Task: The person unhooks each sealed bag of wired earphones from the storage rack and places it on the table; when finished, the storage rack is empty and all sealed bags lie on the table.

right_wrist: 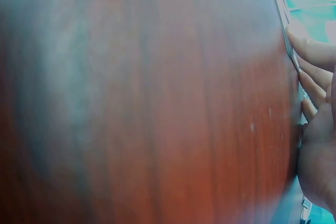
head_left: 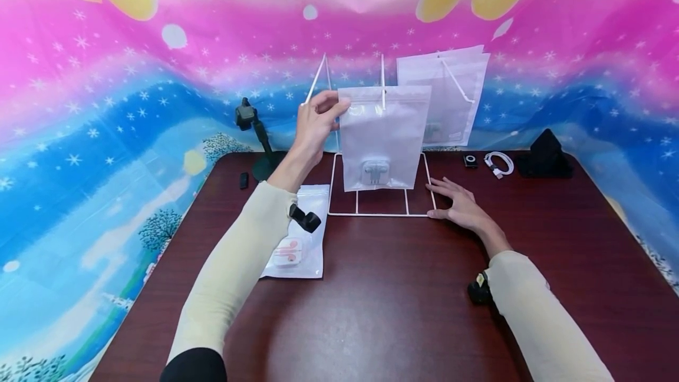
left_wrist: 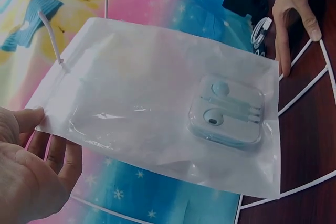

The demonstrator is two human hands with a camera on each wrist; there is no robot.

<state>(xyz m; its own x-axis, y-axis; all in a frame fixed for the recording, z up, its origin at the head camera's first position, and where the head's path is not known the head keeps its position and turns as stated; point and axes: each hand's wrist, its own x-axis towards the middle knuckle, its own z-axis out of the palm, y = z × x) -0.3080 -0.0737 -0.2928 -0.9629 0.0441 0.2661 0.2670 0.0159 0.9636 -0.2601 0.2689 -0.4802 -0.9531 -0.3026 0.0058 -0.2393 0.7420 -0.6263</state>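
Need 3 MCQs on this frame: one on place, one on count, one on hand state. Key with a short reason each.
1. Where does the pouch with pink earphones lie?
A. flat on the table, under the left forearm
B. on the rack's right hook
C. in the right hand

2. How many pouches hang on the white wire rack?
A. one
B. two
C. four

3. What is the right hand doing?
A. pinching a cable
B. lying flat, fingers straight, at the rack's base
C. lifting a pouch

Key: 1 A, it lies flat on the wood left of the rack. 2 B, the front pouch and the rear pouch hang there. 3 B, straight fingers touch the base wire; the left hand pinches the front pouch's top corner.
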